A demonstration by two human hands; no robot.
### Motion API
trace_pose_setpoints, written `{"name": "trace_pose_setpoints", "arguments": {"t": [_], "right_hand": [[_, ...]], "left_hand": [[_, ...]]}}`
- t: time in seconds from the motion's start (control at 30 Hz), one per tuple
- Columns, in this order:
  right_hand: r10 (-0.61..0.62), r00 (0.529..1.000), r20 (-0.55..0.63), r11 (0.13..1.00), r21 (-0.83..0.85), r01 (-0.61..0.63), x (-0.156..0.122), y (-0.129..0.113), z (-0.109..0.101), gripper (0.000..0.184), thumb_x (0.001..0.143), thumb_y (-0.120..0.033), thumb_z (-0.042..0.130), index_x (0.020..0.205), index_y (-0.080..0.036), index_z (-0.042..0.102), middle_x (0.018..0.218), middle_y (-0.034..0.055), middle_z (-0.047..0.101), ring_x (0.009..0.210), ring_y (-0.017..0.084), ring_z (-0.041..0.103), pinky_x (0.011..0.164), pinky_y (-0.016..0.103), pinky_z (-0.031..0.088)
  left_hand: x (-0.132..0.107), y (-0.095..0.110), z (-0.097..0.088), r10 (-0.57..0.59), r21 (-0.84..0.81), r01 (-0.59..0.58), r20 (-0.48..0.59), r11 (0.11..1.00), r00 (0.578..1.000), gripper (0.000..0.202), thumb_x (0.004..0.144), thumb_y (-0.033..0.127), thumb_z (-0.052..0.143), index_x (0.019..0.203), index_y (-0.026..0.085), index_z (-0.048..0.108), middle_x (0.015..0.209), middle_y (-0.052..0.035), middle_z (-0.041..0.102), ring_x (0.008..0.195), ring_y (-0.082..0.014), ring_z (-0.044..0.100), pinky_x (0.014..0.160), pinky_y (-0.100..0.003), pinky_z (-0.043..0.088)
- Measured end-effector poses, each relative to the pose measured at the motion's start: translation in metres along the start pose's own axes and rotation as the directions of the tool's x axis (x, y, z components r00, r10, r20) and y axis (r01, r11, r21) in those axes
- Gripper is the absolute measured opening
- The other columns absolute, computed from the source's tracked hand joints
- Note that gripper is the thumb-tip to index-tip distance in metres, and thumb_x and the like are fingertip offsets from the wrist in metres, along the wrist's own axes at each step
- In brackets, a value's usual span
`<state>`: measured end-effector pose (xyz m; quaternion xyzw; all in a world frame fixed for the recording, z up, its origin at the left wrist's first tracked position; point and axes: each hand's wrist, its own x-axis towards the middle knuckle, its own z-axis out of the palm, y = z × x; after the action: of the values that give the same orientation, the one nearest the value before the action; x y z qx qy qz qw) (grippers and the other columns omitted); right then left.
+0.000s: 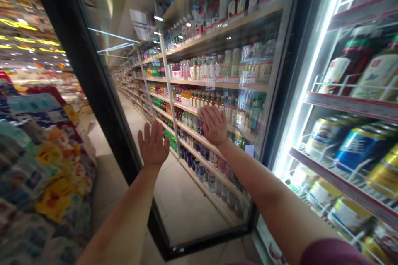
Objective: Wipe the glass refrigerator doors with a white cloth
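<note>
as the upright glass door (186, 207) stands ahead, the left hand (153, 145), nearer its free edge, and the right hand (214, 126) lie flat on it, empty.

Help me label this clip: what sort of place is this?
Probably a supermarket drinks aisle: the left hand and right hand lie flat on a glass cooler door, lit cooler racks hold cans, and long shelves carry bottled drinks.

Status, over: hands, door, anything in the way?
Left hand and right hand open, palms flat on black-framed glass cooler door, swung open. Blue and gold cans shelved at right. Nothing seen blocking the door.
</note>
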<state>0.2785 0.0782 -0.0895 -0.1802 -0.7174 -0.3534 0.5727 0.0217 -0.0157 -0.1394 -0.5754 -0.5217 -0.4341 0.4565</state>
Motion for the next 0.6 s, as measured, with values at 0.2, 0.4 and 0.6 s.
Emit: {"name": "trace_pose_setpoints", "arguments": {"t": [0.2, 0.4, 0.6], "right_hand": [[-0.475, 0.877, 0.077, 0.877, 0.119, 0.465, -0.006, 0.002, -0.001, 0.048, 0.099, -0.023, 0.053, 0.146, -0.028, 0.054, 0.147, -0.0007, 0.06, 0.141, 0.019, 0.049, 0.125, 0.04, 0.027], [-0.17, 0.982, 0.083, 0.985, 0.052, 0.166, -0.013, -0.006, 0.002, 0.051, 0.098, -0.022, 0.051, 0.148, -0.022, 0.053, 0.148, 0.0048, 0.059, 0.143, 0.022, 0.048, 0.127, 0.043, 0.02], [-0.446, 0.885, 0.134, 0.894, 0.12, 0.432, -0.019, -0.006, 0.004, 0.048, 0.099, -0.025, 0.052, 0.147, -0.03, 0.054, 0.148, -0.0034, 0.059, 0.14, 0.018, 0.051, 0.128, 0.037, 0.019]], "left_hand": [[0.001, -0.001, 0.002, -0.045, -0.045, 0.046, 0.027, 0.998, 0.999, 0.061, 0.104, 0.038, 0.046, 0.159, 0.013, 0.039, 0.159, -0.0177, 0.041, 0.156, -0.0338, 0.019, 0.126, -0.058, 0.01], [-0.001, -0.003, 0.004, -0.023, -0.014, 0.023, 0.024, 1.0, 0.999, 0.061, 0.104, 0.038, 0.045, 0.159, 0.012, 0.039, 0.158, -0.0178, 0.042, 0.156, -0.0331, 0.019, 0.126, -0.057, 0.011], [-0.001, -0.005, 0.006, 0.017, -0.024, -0.017, -0.015, 1.0, 1.0, 0.062, 0.104, 0.034, 0.049, 0.16, 0.011, 0.037, 0.158, -0.019, 0.042, 0.156, -0.033, 0.018, 0.127, -0.056, 0.011]]}}
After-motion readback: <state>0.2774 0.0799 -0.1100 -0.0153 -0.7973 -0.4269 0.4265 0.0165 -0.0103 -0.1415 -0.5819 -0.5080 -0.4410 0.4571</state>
